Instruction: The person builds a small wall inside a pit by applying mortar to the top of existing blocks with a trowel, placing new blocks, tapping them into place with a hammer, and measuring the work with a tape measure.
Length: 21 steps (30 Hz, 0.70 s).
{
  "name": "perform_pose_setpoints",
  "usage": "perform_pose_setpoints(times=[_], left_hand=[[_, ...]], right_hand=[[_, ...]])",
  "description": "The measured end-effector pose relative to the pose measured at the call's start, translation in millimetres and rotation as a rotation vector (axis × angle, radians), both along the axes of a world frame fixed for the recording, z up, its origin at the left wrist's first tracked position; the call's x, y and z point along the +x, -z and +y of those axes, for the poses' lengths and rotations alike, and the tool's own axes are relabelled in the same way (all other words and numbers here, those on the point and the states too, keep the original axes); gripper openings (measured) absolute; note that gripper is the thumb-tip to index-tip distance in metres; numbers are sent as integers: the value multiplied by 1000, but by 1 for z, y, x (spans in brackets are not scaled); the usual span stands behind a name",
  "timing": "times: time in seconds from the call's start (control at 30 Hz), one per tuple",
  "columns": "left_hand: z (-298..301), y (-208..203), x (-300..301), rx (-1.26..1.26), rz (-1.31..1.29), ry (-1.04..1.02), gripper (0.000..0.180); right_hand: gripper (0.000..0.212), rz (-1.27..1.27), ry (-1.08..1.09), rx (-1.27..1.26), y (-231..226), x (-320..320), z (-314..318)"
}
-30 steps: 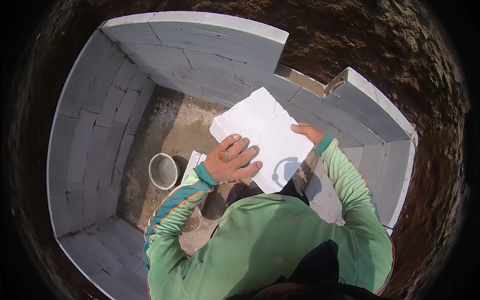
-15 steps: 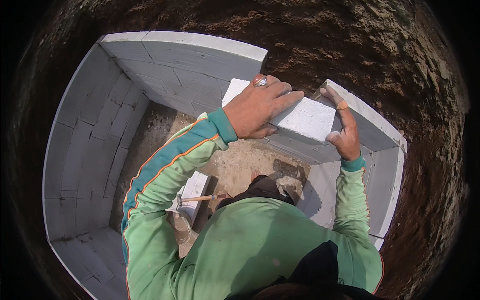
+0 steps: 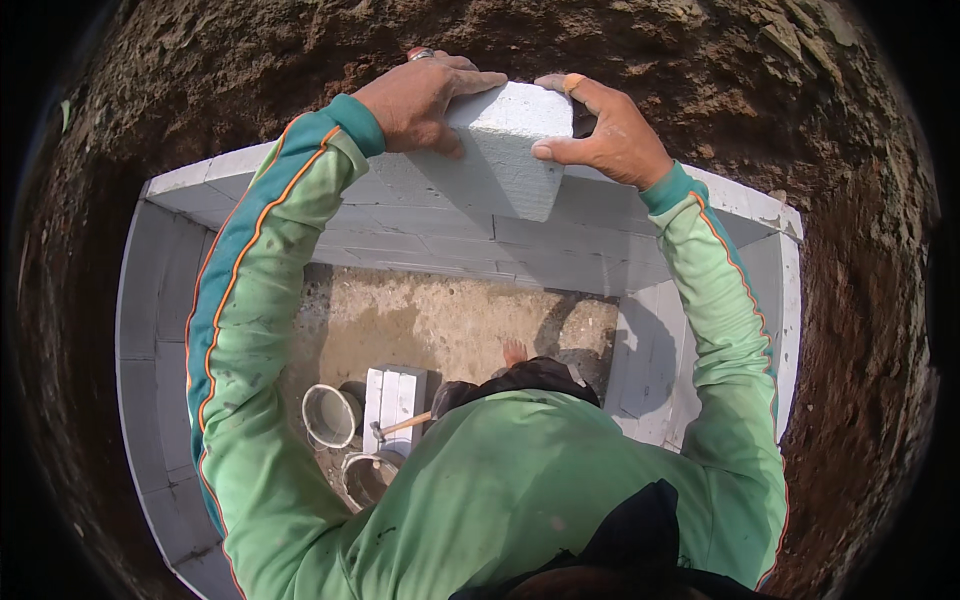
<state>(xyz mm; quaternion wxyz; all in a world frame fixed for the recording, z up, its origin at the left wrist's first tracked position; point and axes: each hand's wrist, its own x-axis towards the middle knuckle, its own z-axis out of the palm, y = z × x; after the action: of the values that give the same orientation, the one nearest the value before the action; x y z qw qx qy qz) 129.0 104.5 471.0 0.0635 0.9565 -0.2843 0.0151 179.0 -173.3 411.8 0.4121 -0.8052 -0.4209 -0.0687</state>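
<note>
Right, nearest risk first: the hammer (image 3: pixel 405 424) rests its head on the white blocks (image 3: pixel 395 393), toward the floor's (image 3: pixel 430 310) left edge — a careless step back could knock it off or catch the nearer bucket (image 3: pixel 352 474) or the farther bucket (image 3: pixel 312 410). Farther out, the bare foot (image 3: pixel 515 352) could get hit if something drops. That something would be the pale block (image 3: pixel 510 165), up at the far wall's (image 3: pixel 400 218) top edge, gripped between the left hand (image 3: pixel 425 100) and right hand (image 3: pixel 615 130): thumbs on its near side, fingertips along its far top edge. Cannot tell if it bears on the wall. A slipping thumb or uneven seat could tip it inward; a sideways slide could nip the right fingers.

Counts, near to far: two buckets, one hammer, at least two white blocks (exact number unclear), one bare foot, two hands, one pale block held, one ring (image 3: pixel 420 53) on the left, one earth bank (image 3: pixel 250 70) behind — wall blocks too hidden to count.
</note>
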Motion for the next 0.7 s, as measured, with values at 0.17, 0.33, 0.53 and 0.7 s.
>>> perform_pose_setpoints(times=[0.17, 0.33, 0.53, 0.7], left_hand=[[6, 2, 8, 45, -5, -41, 100], [-14, 10, 22, 15, 35, -75, 93], [-3, 41, 42, 60, -52, -34, 93], [4, 89, 47, 20, -1, -41, 93]], right_hand=[[78, 67, -51, -18, 3, 21, 9], [75, 152, -72, -55, 0, 35, -7], [70, 65, -91, -53, 15, 41, 5], [73, -58, -1, -227, 55, 51, 12]])
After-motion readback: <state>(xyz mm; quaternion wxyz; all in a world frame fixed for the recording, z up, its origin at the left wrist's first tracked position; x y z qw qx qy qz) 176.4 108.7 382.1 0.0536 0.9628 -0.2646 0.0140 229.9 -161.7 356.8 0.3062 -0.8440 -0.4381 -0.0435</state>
